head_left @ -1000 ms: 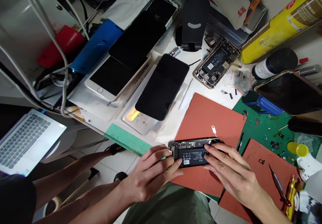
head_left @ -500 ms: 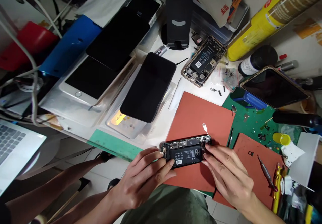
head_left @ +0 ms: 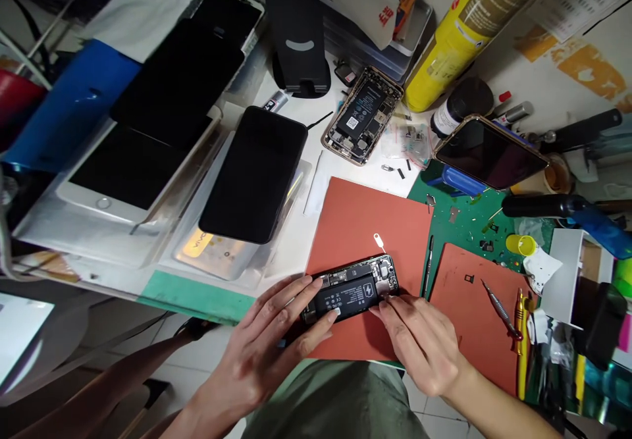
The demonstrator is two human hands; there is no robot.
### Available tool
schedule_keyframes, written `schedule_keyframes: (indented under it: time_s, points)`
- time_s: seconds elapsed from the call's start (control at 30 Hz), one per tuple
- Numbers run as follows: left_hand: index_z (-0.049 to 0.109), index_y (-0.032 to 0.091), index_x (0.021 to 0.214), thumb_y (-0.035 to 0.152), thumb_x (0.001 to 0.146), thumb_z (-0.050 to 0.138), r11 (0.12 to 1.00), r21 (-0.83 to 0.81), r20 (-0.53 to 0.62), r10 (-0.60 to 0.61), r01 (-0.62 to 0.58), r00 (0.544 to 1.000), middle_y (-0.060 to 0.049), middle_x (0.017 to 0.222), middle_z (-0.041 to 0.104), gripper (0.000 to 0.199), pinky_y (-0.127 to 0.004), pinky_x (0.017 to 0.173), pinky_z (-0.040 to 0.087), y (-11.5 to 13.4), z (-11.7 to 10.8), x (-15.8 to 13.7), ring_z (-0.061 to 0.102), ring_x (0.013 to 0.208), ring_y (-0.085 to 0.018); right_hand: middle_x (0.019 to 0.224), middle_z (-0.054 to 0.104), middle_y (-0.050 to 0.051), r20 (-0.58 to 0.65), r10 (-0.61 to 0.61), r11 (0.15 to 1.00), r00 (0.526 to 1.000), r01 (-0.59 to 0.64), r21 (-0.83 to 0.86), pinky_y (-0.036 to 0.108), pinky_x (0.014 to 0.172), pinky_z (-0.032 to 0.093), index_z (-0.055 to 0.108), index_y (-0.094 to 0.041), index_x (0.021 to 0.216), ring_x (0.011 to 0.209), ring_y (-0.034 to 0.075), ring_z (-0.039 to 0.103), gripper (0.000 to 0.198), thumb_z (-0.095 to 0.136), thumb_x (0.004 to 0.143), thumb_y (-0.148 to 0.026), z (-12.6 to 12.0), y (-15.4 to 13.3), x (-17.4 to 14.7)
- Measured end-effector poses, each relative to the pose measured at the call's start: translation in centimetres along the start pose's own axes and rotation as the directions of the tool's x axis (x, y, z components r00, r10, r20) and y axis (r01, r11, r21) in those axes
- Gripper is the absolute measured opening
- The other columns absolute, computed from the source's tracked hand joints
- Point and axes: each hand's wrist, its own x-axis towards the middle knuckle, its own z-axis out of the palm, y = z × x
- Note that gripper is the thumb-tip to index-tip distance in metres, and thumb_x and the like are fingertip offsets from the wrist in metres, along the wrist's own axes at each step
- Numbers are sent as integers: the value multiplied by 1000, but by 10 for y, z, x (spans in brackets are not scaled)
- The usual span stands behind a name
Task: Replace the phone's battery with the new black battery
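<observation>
1. Opened phone (head_left: 351, 287) is btwn both hands, over the red mat (head_left: 370, 212), battery (head_left: 346, 299) facing up; flat or slightly lifted, can't tell from where I stand.
2. L hand (head_left: 276, 334) has most of it: fingers over the far left corner, thumb on the near edge, clamped across the left end.
3. R hand (head_left: 424, 340) only meets the near edge, nr the right end; fingertips bunched together, can't tell if anything's pinched in them.
4. Long axis runs L to R, right end angled away from the person. So from L hand it stretches rightward; from R hand it's ahead & leftward.
5. Just past the far edge: SIM pin (head_left: 380, 244), same mat.
6. Further right: slim dark tool (head_left: 428, 266), then 2nd mat (head_left: 454, 294) w/ a pointed metal tool (head_left: 501, 309).
</observation>
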Motion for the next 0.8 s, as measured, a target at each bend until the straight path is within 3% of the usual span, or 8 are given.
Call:
schedule_keyframes:
  time_s: [0.1,0.2,0.37,0.53,0.67,0.73,0.8]
  points:
    - [73,21,139,1,101,62,999,-1,33,-35,35,999,-18,159,56,44,-60,120,50,1,-2,-4,53,150,-39,100,83,26,38,-102,993,994,104,-52,44,72,64,80,5,111,92,35,79,26,58,100,-3,-7,4,5]
    - [72,23,142,3,98,69,999,27,40,-33,32,999,-17,161,55,48,-58,119,52,0,-1,-9,54,149,-40,95,84,23,74,-215,969,974,222,-107,42,68,65,81,2,105,86,33,81,29,53,101,-4,-11,10,10]
    - [72,20,139,3,97,72,999,46,51,7,-9,999,-20,158,57,46,-56,117,54,-2,0,-8,54,148,-40,91,85,17,100,-345,920,933,357,-160,37,66,67,84,-6,100,82,29,81,21,63,99,-9,-14,21,14]
    - [73,21,137,5,94,79,997,75,55,-11,7,998,-19,152,61,47,-54,116,55,1,-2,-3,57,146,-39,89,85,12,116,-381,904,917,396,-161,36,65,69,85,-14,95,80,27,81,13,72,97,-15,-11,26,12]
    - [73,22,137,5,93,80,997,75,70,-31,26,997,-18,153,61,48,-54,116,55,3,-3,-2,57,146,-38,91,84,15,50,-215,974,975,218,-59,39,68,69,82,-11,104,82,28,80,16,68,97,-9,-9,20,6]
    - [72,23,138,5,93,80,997,73,73,-39,33,997,-18,156,59,49,-55,116,54,4,-3,-3,56,147,-38,86,83,13,-43,-7,1000,999,8,20,38,65,68,80,-11,112,75,26,78,20,69,96,-6,-11,9,2]
    - [71,24,141,6,93,80,996,75,88,-53,46,995,-19,159,56,52,-57,116,54,4,-4,-3,55,148,-40,78,80,7,-104,279,953,954,-262,152,34,60,64,78,-17,114,64,21,74,24,74,94,-4,-14,-6,1]
